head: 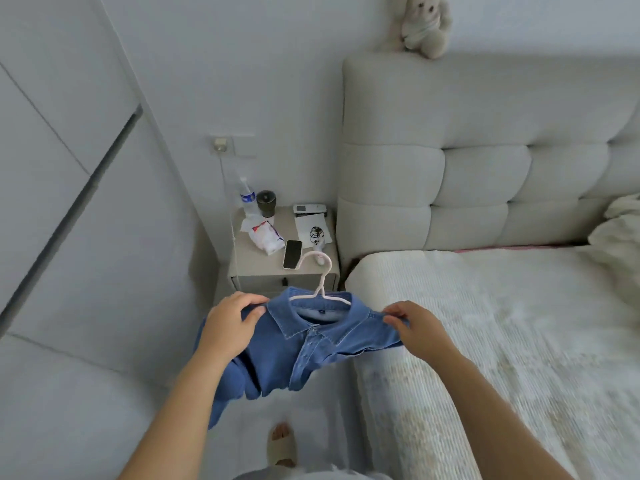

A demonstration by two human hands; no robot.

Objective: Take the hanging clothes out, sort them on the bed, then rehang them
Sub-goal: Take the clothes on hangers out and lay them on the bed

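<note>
A blue denim shirt (304, 351) hangs on a pale pink hanger (320, 282) in front of me, collar up, its hook pointing toward the nightstand. My left hand (230, 323) grips the shirt's left shoulder. At the right shoulder, my right hand (415, 325) pinches the fabric. The shirt is held in the air beside the bed (502, 334), just off its left edge, with the lower part drooping toward the floor.
A nightstand (263, 275) ahead holds a phone (292, 254), a water bottle (246, 195), a dark cup, papers and a cable. The padded headboard (467, 174) carries a plush toy (424, 24). White wardrobe doors (52, 168) stand at left. My slippered foot (282, 448) is below.
</note>
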